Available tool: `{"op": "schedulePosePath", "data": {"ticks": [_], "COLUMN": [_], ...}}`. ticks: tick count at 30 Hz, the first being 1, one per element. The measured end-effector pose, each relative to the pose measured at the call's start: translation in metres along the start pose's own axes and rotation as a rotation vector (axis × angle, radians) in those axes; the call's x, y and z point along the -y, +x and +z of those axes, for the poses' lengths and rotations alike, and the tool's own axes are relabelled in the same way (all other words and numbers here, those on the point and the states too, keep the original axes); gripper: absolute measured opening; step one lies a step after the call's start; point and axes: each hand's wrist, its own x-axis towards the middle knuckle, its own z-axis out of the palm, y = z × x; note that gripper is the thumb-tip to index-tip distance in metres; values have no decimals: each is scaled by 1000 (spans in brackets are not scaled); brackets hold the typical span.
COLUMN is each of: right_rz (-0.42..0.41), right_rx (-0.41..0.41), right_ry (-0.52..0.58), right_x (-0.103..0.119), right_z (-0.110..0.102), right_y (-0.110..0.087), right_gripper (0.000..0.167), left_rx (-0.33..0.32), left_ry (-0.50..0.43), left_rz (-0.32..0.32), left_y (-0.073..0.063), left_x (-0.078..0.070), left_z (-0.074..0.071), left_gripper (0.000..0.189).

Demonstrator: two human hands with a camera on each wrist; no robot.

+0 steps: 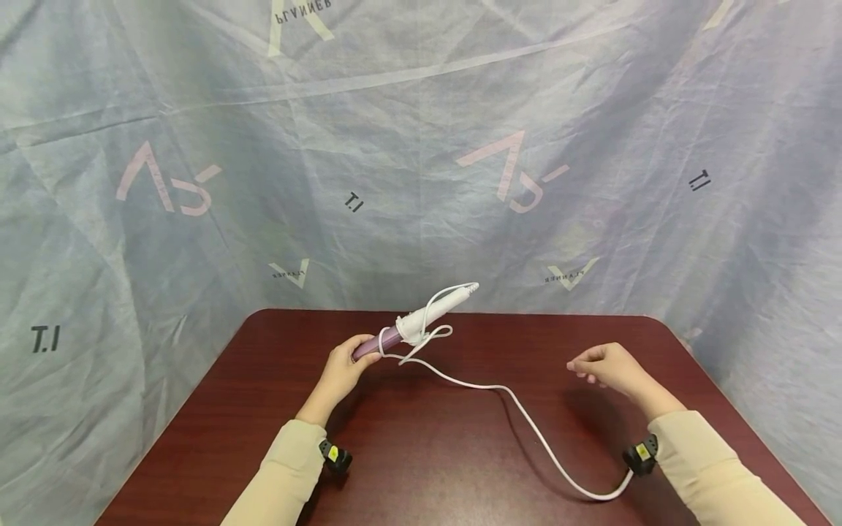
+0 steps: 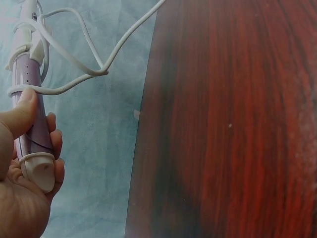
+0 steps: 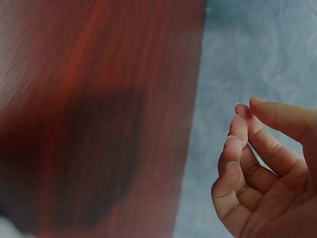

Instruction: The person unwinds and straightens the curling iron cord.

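My left hand [image 1: 346, 367] grips a curling iron [image 1: 430, 313] by its purple barrel, above the table. In the left wrist view the thumb lies along the barrel [image 2: 29, 119] beside a loop of cord, with fingers wrapped behind it; the white tip [image 2: 39, 171] shows near the palm. The white handle points up and away to the right. A white cord [image 1: 460, 381] loops around the iron, then trails down to the right. Over the table's right side, my right hand [image 1: 612, 367] holds nothing; its fingers are loosely bent, the thumb close to the index fingertip.
A dark red wooden table [image 1: 421, 453] spans the area beneath both hands. Behind it hangs a grey printed cloth [image 1: 421, 146]. The cord's lower bend lies near the table's front right and passes out of sight by the right wrist camera [image 1: 640, 454].
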Motion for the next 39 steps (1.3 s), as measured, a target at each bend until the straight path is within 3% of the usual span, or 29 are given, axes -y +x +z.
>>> {"op": "schedulePosePath", "data": {"ticks": [6, 12, 15, 18, 20, 23, 26, 30, 35, 39], "right_rz": [-92, -168, -143, -47, 21, 36, -47, -200, -380, -422], "right_rx": [26, 112, 193, 248, 212, 57, -117, -244, -261, -240], "right_ry": [82, 301, 442, 540, 582, 584, 497, 299, 167, 198], "right_x": [35, 84, 106, 124, 133, 143, 150, 156, 154, 153], "right_z": [17, 46, 67, 87, 99, 113, 122, 128, 137, 150], "right_y": [14, 30, 37, 42, 45, 47, 48, 49, 53, 54], "right_gripper": [34, 41, 47, 53, 52, 39, 25, 21, 20, 22], "left_rx": [-2, -33, -53, -68, -73, -72, -71, -75, -72, -80], "left_ry": [-3, 10, 9, 4, 6, 10, 7, 4, 4, 4], "left_rz": [-15, 10, 15, 22, 33, 50, 50, 46, 45, 38], "left_y": [-1, 1, 1, 2, 2, 2, 2, 4, 6, 6], "left_x": [-3, -9, -11, -13, -15, -18, -20, -23, -24, -24], "left_z": [0, 0, 1, 3, 5, 7, 8, 8, 9, 10], "left_gripper": [34, 34, 34, 33, 34, 34, 34, 34, 34, 35]}}
